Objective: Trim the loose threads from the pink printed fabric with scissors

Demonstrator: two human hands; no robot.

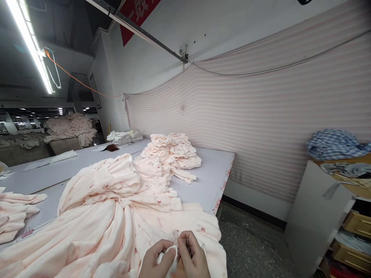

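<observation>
My left hand (158,258) is closed, pinching the edge of a pale pink garment (174,216) between thumb and fingers. Close against it, my right hand (193,258) is curled round thread snips (188,244), whose dark, narrow metal shows between the fingers. The tips of the right thumb and forefinger meet the same bit of cloth. Spread under and beyond both hands lie more pale pink garments (98,224) with small red prints, heaped in soft folds. What exactly sits between the fingertips is hidden.
A pile of pink garments (174,150) and stacked white cloth (124,137) lie farther back on the table (208,166). More pink pieces (17,212) are at left. On the right, beyond the floor (249,235), stands a cabinet (315,208) bearing checked blue cloth (336,144).
</observation>
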